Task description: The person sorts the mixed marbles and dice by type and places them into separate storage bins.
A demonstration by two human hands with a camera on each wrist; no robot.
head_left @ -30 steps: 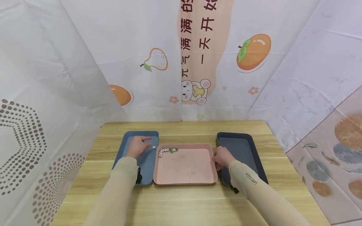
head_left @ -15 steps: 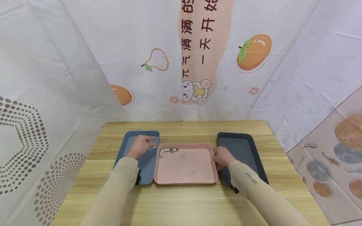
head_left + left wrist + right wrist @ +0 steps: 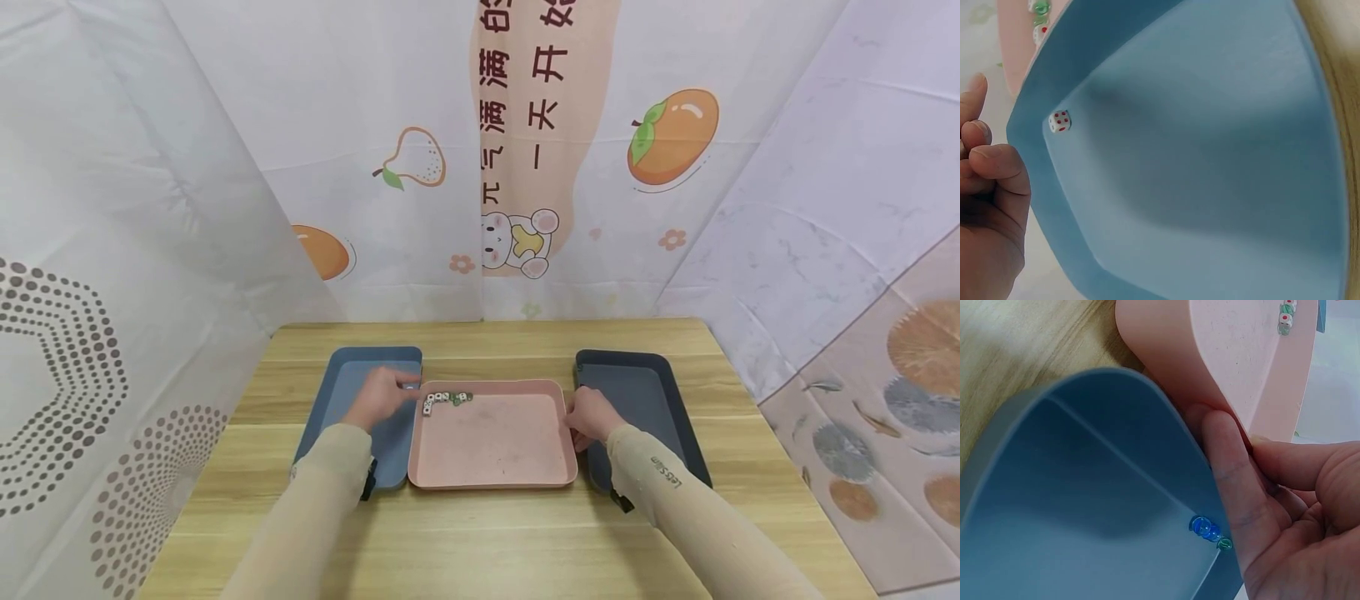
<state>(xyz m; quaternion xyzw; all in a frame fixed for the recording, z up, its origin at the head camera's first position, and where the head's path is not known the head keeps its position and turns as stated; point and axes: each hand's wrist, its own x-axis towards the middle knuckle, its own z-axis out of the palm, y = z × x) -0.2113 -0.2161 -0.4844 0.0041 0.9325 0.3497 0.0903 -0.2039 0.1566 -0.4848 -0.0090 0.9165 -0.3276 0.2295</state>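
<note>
My left hand (image 3: 378,396) is over the left blue tray (image 3: 1197,156), blurred in the head view, with its fingers pointing toward the pink tray. A white die (image 3: 1060,121) with red pips lies in a corner of the blue tray, apart from the fingers in the left wrist view. My right hand (image 3: 1297,519) pinches the right rim of the pink tray (image 3: 495,442), thumb on the inner side and fingers outside. Along the pink tray's far left corner sits a row of white dice (image 3: 432,400) and green beads (image 3: 455,399).
A dark blue tray (image 3: 637,400) stands right of the pink one, partly under my right forearm. Blue beads (image 3: 1202,526) and a green bead (image 3: 1224,544) lie in its corner. All three trays rest on a wooden table (image 3: 480,542), with printed cloth hanging behind.
My left hand has shifted right across the blue tray, bringing its fingertips up to the pink tray's left rim in the head view. The right hand keeps its hold and place.
</note>
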